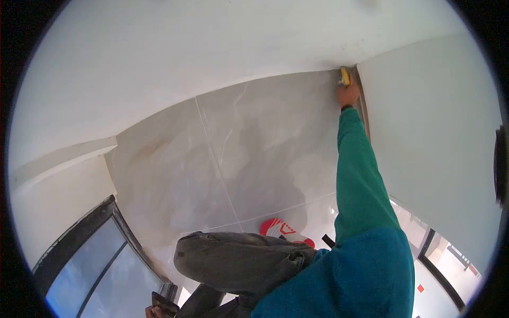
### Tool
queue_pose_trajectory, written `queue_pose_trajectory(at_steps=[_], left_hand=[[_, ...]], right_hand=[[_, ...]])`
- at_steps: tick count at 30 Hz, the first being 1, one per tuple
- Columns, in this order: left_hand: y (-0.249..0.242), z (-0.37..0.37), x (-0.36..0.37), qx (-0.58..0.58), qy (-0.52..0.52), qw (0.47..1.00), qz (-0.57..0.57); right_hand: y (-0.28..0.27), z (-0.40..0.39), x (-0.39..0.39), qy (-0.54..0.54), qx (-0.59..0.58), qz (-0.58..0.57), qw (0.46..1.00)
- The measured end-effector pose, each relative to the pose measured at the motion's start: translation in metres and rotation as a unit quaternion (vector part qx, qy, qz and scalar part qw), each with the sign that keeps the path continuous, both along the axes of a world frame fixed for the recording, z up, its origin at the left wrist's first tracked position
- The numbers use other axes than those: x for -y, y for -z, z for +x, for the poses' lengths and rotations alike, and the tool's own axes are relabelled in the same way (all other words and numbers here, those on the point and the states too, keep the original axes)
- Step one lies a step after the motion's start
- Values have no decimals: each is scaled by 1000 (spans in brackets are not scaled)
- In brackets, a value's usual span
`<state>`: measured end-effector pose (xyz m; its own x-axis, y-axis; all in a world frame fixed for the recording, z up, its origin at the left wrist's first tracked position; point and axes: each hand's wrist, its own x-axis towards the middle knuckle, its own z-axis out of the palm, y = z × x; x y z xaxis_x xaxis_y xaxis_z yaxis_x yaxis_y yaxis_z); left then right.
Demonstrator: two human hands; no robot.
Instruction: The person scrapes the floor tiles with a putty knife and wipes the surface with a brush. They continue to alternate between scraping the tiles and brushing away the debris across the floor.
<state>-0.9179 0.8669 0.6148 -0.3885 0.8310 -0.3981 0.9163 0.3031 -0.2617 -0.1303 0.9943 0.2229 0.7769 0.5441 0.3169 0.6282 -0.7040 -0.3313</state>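
Note:
My right hand point(348, 95) reaches out along the wall into the far right corner of the floor. Its fingers are closed on a small yellow object point(345, 77), whose exact kind does not show at this size. The object is down where the grey tiled floor point(275, 143) meets the white walls. At the bottom left edge, my left hand point(155, 311) is partly cut off by the frame. It grips a dark, flat, rectangular piece point(165, 302), beside my bent knee.
White walls point(424, 122) rise at the back and right. A brown strip point(363, 108) runs along the right wall's foot. At the lower left stands a dark-framed glass panel point(101, 270). My red and white shoe point(286, 230) rests on the tiles. A pale ledge point(69, 159) juts out at left.

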Motion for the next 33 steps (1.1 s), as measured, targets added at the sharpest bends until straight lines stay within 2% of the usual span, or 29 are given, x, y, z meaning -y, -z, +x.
queue_pose_trajectory(at_steps=[1,2,4,5,7,8,10,11,12,13,15,16,17,18,20,21,22,23,24,25,26,27,28,29,31,32,33], left_hand=[[2,9,-3,-11,-83,996,21],[0,12,-7,-6,-81,996,21],[-5,15,-19,3,-53,998,-47],[-4,16,-21,3,-49,998,-42],[-8,14,-19,70,-66,995,-17],[-9,7,-13,65,-69,995,-18],[-4,-8,-3,103,167,978,75],[-4,-3,-6,98,163,978,80],[-4,7,-15,134,70,985,81],[-3,13,-18,170,-25,982,82],[6,-13,-15,198,2,976,94],[10,-22,-15,231,31,967,103],[8,-19,-18,232,31,967,101],[4,-11,-25,214,15,971,105],[5,3,-37,195,-3,974,116],[3,9,-41,198,22,972,125],[-3,13,-42,197,43,970,138],[-3,2,-41,174,28,977,120],[-2,-10,-37,143,6,984,104],[-3,11,-36,98,54,973,202],[-17,26,-41,152,47,966,203],[-21,25,-37,171,-14,961,217],[-24,22,-26,184,-43,953,237],[-28,40,-26,178,-13,945,274],[-34,50,-9,197,-47,942,268],[-35,58,-5,210,-95,934,272],[-33,53,9,199,-46,940,272]], right_hand=[[1,8,5,-53,-1,-6,999],[-31,-22,1,-92,-117,46,988],[-3,-57,1,-249,-90,112,958],[-8,-74,-4,-246,-89,117,958],[-23,-105,-5,-405,-130,91,901],[-19,-95,-6,-335,-84,147,927],[-34,-71,-6,-145,34,208,967],[-24,-42,-1,-59,34,145,987],[-5,-16,-2,28,32,78,996],[12,-9,-13,24,29,81,996],[34,-6,-21,103,13,-76,992],[16,-55,-41,159,36,-98,982],[36,-85,-41,44,112,83,989],[14,-133,-47,-51,-7,115,992],[23,-214,-58,-248,-83,154,953],[13,-228,-50,-252,-89,156,951],[-6,-246,-48,-374,-216,177,884],[-18,-270,-55,-490,-342,193,778],[-14,-265,-53,-416,-267,189,849],[3,-249,-49,-327,-301,229,866],[8,-216,-47,-292,-199,183,917],[13,-183,-46,-245,-98,132,956],[-21,-181,-52,-212,30,176,961],[-14,-154,-54,-191,-20,165,967],[-35,-183,-63,-108,-34,95,989],[-33,-206,-80,-127,-38,100,986],[-30,-233,-93,-114,-37,99,988]])
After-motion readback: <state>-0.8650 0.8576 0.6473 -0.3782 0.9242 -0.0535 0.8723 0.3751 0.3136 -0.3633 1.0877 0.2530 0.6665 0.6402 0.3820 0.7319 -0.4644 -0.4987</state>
